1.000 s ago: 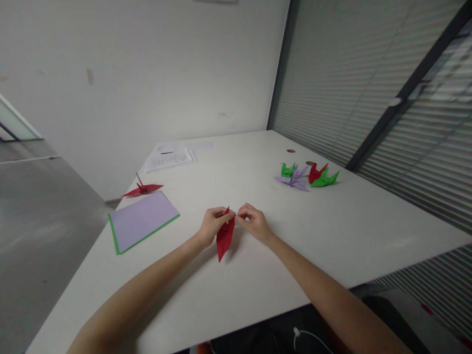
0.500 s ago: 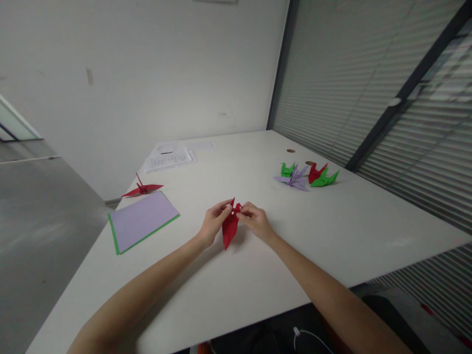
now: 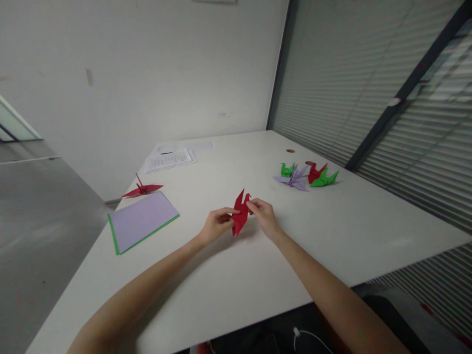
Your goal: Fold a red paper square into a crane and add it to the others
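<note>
A folded red paper crane is held up between both hands near the middle of the table, its wings pressed together and pointing down toward me. My left hand pinches its body from the left, thumb and fingers closed on the paper. On the other side my right hand grips the crane close to its bent head, fingertips together. The crane's head and pointed tail stick up past the fingers. Parts of the paper under the fingertips are hidden.
Purple paper over green sheets lies at left, with another red crane behind it. Printed papers with a pen are farther back. At right sit a purple crane, a green crane and others, near window blinds.
The crane has turned and shifted up and right, showing more of its side. My left hand's grip has moved down from the pointed end to the body; my right hand moved slightly right.
</note>
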A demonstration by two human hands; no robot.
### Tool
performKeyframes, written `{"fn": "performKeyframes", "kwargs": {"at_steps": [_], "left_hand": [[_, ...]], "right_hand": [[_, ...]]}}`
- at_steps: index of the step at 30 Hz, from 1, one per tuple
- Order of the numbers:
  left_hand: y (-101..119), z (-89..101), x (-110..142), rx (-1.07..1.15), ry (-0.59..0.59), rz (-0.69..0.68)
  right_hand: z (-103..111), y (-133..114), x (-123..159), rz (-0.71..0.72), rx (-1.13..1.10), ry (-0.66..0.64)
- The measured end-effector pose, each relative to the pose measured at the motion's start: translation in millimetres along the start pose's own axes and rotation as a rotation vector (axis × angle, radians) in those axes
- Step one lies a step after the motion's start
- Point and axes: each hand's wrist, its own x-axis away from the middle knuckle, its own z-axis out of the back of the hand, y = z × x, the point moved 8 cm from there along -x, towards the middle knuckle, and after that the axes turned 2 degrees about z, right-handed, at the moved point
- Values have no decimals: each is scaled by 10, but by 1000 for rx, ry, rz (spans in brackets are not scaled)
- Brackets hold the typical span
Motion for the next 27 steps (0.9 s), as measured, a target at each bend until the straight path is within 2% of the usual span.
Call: {"fn": "performKeyframes", "kwargs": {"at_steps": [4,8,11,14,23,27], "left_hand": [[-53,154,-30,30,174,5],[-63,249,-28,40,294,-1],[-59,244,-20,57,301,-2],[-43,228,-10,56,295,-8],[-35,217,-8,59,289,-15],[-42,215,-7,36,288,-20]], "right_hand": [[-44,-22,19,16,-74,-38],[-158,-93,70,111,-48,-179],[-252,-113,116,185,30,-286],[-292,-110,137,215,58,-326],[-274,-150,138,202,55,-298],[-241,-131,117,149,25,-238]]}}
